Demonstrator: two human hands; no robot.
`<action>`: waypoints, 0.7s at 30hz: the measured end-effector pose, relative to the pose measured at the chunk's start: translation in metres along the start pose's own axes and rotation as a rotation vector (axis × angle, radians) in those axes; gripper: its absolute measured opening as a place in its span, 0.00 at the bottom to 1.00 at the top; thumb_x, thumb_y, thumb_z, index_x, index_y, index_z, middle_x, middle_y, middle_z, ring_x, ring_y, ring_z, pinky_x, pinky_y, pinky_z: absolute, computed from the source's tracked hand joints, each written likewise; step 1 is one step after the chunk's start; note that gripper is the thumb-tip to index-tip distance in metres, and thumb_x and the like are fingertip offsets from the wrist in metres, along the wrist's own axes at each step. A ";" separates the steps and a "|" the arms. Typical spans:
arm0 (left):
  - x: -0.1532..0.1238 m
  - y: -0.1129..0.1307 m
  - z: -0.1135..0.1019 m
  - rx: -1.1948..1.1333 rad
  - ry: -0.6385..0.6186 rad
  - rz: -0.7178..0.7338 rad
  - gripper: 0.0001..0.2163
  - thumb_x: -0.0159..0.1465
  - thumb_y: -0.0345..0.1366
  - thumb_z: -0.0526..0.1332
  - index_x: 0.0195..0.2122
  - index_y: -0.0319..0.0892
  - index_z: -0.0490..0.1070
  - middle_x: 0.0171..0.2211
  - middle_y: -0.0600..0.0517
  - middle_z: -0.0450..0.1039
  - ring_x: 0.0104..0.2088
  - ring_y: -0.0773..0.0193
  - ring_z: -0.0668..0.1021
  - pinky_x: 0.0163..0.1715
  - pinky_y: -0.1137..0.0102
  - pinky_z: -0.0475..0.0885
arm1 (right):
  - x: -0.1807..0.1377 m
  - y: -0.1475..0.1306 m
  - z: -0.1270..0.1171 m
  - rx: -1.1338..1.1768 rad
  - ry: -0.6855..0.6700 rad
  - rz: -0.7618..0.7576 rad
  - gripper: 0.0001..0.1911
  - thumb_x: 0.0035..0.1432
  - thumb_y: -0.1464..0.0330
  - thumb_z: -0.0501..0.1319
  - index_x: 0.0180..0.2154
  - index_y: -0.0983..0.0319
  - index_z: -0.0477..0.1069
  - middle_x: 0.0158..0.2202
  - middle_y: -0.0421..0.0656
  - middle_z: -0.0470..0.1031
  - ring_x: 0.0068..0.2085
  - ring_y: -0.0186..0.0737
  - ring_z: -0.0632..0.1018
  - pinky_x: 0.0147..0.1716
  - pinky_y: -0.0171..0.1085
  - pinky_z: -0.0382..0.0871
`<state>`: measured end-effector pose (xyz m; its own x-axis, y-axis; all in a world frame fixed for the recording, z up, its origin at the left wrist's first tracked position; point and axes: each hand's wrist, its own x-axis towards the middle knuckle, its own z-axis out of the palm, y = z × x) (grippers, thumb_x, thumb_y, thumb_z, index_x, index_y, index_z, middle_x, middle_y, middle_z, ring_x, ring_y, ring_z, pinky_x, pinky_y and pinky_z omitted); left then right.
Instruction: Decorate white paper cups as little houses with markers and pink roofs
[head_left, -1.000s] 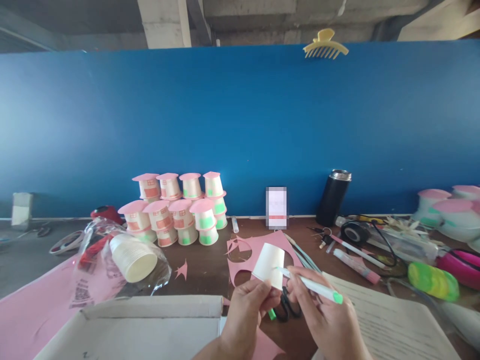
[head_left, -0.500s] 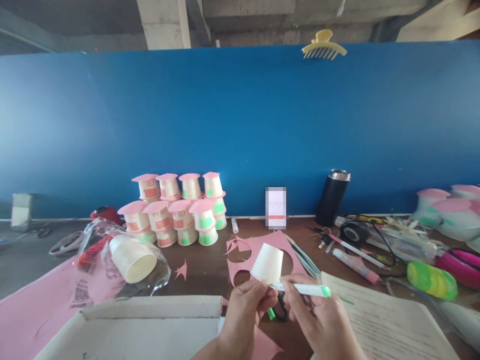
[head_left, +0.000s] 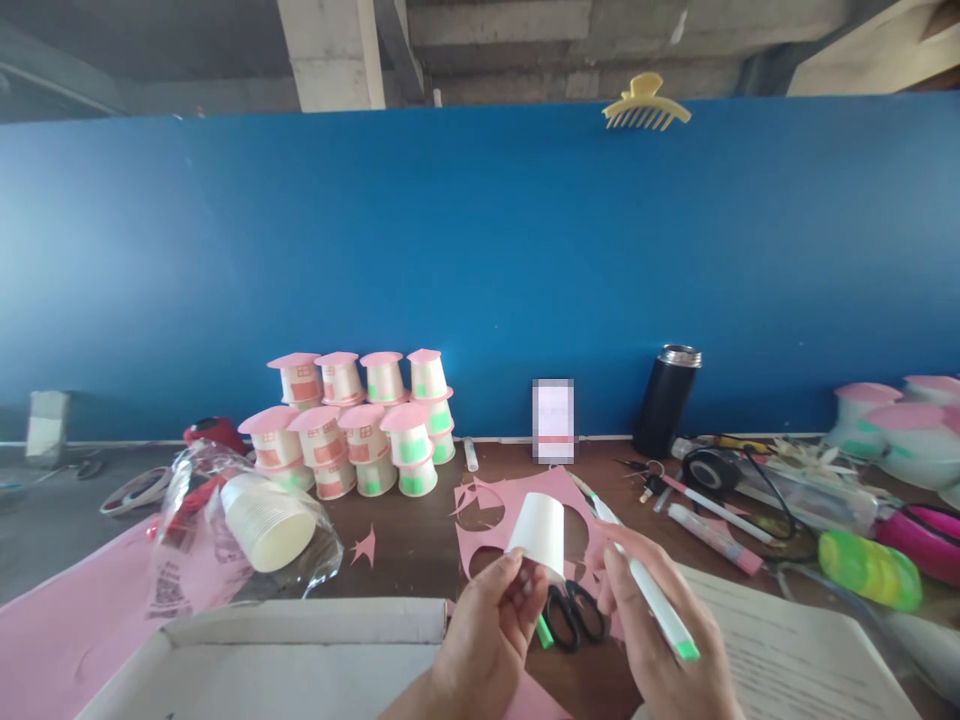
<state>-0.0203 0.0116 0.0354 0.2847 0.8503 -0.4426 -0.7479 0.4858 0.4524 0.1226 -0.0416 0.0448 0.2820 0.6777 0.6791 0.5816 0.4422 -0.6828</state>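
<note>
My left hand (head_left: 491,625) grips a plain white paper cup (head_left: 541,530) by its lower left edge, with the cup upside down and slightly tilted. In my right hand (head_left: 664,610) rests a white marker (head_left: 654,600) with a green end, lying between thumb and forefinger. The marker is apart from the cup. Black-handled scissors (head_left: 576,612) lie on the table between my hands, beside a green marker cap (head_left: 544,632). Behind the cup spreads a pink paper sheet (head_left: 469,535) with round holes cut out.
Stacked cups with pink paper roofs (head_left: 367,430) stand at the back left. A bag of nested cups (head_left: 270,520) lies before a white box (head_left: 300,610). A black bottle (head_left: 666,400), printed paper (head_left: 787,640) and a glue stick (head_left: 712,535) are on the right.
My right hand has moved the marker away from the cup and swung it to a steeper slant. The scissors' handles have come into sight. My left hand keeps its hold.
</note>
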 end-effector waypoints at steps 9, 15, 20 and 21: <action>0.001 0.002 -0.001 -0.014 -0.018 -0.028 0.05 0.60 0.23 0.62 0.28 0.30 0.75 0.26 0.44 0.78 0.28 0.65 0.80 0.33 0.74 0.79 | 0.000 -0.004 0.003 0.012 -0.036 0.085 0.12 0.66 0.65 0.54 0.49 0.59 0.69 0.32 0.41 0.74 0.23 0.32 0.73 0.25 0.32 0.71; 0.004 0.003 -0.004 0.046 -0.112 0.078 0.03 0.57 0.27 0.67 0.27 0.33 0.76 0.27 0.47 0.77 0.30 0.67 0.79 0.35 0.73 0.77 | -0.001 0.001 0.001 -0.008 -0.068 0.056 0.15 0.67 0.66 0.53 0.53 0.59 0.66 0.33 0.41 0.74 0.23 0.32 0.73 0.27 0.33 0.72; 0.005 0.004 -0.005 0.403 -0.142 0.267 0.14 0.53 0.43 0.71 0.28 0.34 0.76 0.27 0.47 0.76 0.31 0.65 0.78 0.36 0.73 0.75 | -0.003 0.004 0.001 -0.103 -0.070 0.054 0.14 0.66 0.65 0.53 0.53 0.58 0.66 0.36 0.42 0.77 0.26 0.34 0.76 0.30 0.33 0.74; 0.005 0.003 -0.005 0.480 -0.127 0.280 0.16 0.53 0.45 0.70 0.28 0.35 0.76 0.27 0.47 0.76 0.32 0.64 0.78 0.37 0.72 0.74 | -0.003 0.005 0.001 -0.121 -0.071 0.045 0.14 0.66 0.65 0.54 0.52 0.57 0.66 0.37 0.43 0.77 0.28 0.34 0.78 0.31 0.33 0.74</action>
<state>-0.0244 0.0164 0.0312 0.2072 0.9631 -0.1720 -0.4575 0.2508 0.8531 0.1236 -0.0413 0.0392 0.2578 0.7367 0.6251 0.6584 0.3396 -0.6717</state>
